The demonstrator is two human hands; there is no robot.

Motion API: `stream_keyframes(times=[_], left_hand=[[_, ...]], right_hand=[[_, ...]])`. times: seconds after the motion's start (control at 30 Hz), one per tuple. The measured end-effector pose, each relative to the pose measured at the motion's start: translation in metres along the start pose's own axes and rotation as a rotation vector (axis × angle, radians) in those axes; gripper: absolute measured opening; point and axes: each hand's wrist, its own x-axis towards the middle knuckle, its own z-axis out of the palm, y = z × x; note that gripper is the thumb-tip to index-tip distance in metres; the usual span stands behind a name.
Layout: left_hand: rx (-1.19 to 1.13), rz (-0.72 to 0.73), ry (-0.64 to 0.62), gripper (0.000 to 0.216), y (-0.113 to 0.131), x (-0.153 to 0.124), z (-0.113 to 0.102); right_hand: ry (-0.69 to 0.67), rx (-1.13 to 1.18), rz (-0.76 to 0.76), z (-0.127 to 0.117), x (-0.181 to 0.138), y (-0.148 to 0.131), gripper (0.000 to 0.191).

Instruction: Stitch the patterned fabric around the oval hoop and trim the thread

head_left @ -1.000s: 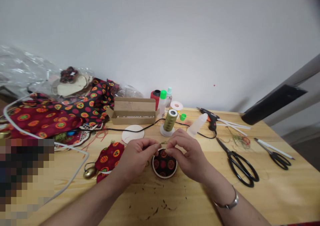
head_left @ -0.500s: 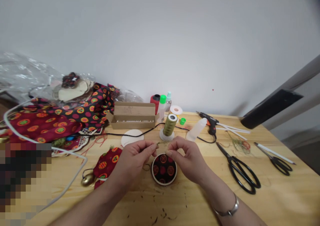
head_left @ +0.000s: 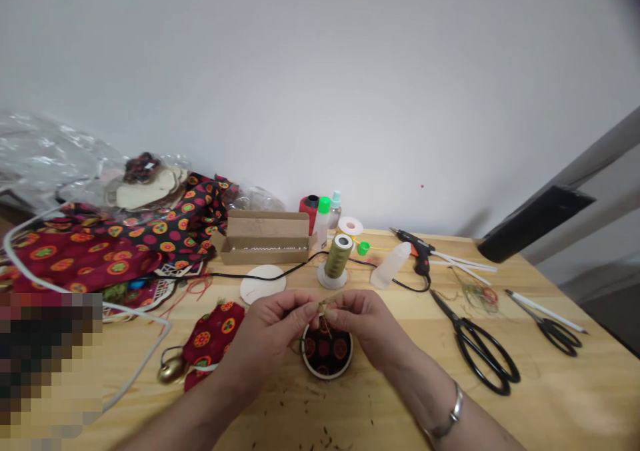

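My left hand (head_left: 283, 324) and my right hand (head_left: 357, 321) meet at the fingertips, both closed in a pinch on olive-green thread (head_left: 326, 302). Just below the fingers lies a round disc covered in dark patterned fabric (head_left: 327, 351) with a pale rim. Behind the hands stands a spool of olive thread (head_left: 339, 258). To the left of my left hand are a dark red patterned fabric piece (head_left: 215, 331) and a brass bell (head_left: 171, 366). Exactly how the thread runs between the fingertips is too small to make out.
Large black scissors (head_left: 483, 351), smaller scissors (head_left: 555, 334) and a glue gun (head_left: 417, 248) lie on the right. A white bottle (head_left: 391, 266) and an open cardboard box (head_left: 265, 248) stand behind. Patterned fabric (head_left: 95, 251) is heaped at left; a white cable (head_left: 80, 284) crosses there.
My hands have come together, the fingertips now touching over the top of the disc with the thread bunched between them. The view has shifted slightly.
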Motion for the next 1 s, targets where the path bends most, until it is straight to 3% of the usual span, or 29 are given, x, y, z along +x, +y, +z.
stream_keyframes(times=[0.17, 0.3, 0.53, 0.77, 0.83, 0.97, 1.0], left_hand=[[0.151, 0.052, -0.195, 0.022, 0.007, -0.006, 0.0], [0.186, 0.006, -0.349, 0.017, 0.012, -0.01, 0.001], [0.196, -0.125, -0.417, 0.018, 0.008, -0.009, 0.004], [0.183, -0.116, -0.451, 0.018, 0.01, -0.01, 0.005], [0.178, -0.115, -0.413, 0.018, 0.008, -0.009, 0.004], [0.155, -0.052, -0.222, 0.017, 0.002, -0.005, -0.001], [0.14, -0.054, -0.183, 0.017, 0.0, -0.004, -0.002]], right_hand=[[-0.146, -0.025, -0.003, -0.008, -0.002, -0.004, 0.026], [-0.244, -0.234, -0.203, -0.016, -0.006, -0.015, 0.02], [-0.228, -0.584, -0.64, -0.019, -0.01, -0.024, 0.016], [-0.262, -0.681, -0.777, -0.008, -0.014, -0.025, 0.017], [-0.178, -0.651, -0.775, -0.007, -0.012, -0.023, 0.016], [0.264, -0.547, -0.753, -0.011, -0.006, -0.018, 0.008], [0.313, -0.561, -0.778, -0.013, -0.005, -0.017, 0.011]])
